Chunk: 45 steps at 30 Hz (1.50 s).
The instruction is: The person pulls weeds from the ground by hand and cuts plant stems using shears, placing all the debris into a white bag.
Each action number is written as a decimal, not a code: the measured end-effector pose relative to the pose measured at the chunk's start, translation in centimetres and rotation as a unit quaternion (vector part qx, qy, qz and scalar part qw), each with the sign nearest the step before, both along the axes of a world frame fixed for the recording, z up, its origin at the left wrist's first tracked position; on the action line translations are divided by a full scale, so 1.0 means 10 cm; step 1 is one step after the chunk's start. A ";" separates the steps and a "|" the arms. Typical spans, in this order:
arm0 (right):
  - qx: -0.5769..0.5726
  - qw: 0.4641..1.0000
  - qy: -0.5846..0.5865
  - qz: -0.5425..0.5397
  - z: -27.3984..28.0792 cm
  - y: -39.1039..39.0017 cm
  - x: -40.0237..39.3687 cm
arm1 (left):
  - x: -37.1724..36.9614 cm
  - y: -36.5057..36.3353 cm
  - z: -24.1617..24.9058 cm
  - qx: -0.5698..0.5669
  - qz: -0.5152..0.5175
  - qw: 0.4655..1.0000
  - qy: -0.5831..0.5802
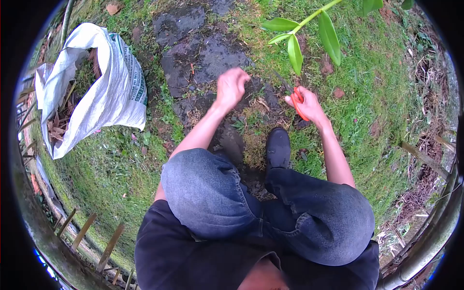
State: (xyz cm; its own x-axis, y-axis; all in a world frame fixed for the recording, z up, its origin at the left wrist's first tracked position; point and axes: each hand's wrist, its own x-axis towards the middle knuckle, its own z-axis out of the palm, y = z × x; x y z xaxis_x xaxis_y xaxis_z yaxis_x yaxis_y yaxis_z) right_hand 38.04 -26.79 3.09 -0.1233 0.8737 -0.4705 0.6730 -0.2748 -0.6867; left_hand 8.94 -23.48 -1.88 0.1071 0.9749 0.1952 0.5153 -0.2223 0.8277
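Note:
My right hand [309, 105] is closed round the orange handles of a pair of scissors [298, 107], whose dark blades point up and left over the ground. My left hand [231, 88] hovers above the dark paving stones, its fingers curled together and slightly blurred; whether anything small is between them cannot be made out. Between and below the hands lies a patch of low weeds and dry bits [256, 116]. A green leafy stem [311, 18] hangs in from the top, above the scissors.
An open white sack [104, 92] with dry leaves inside stands at the left. Flat dark stones [212, 53] run up the middle, with grass on both sides. A bamboo fence [79, 232] curves along the edges. My shoe [278, 150] is just below the hands.

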 end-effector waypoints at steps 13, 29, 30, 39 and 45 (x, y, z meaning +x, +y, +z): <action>0.005 1.000 -0.013 0.011 -0.09 -0.08 0.00 | -0.26 -0.16 0.15 -0.160 -0.139 0.977 0.010; 0.027 0.992 0.072 0.098 -0.09 0.33 -0.71 | -1.30 -0.23 1.60 -0.065 0.008 0.997 0.036; 0.031 0.991 0.074 0.108 -0.03 0.39 -0.81 | -1.43 -0.21 2.00 0.010 0.056 0.995 0.078; 0.105 0.975 0.128 0.151 0.17 0.89 -1.29 | -2.73 -0.05 3.40 0.130 0.291 0.764 0.560; 0.138 0.980 0.090 0.111 0.19 0.80 -0.89 | -3.12 0.19 3.10 0.054 0.298 0.810 0.502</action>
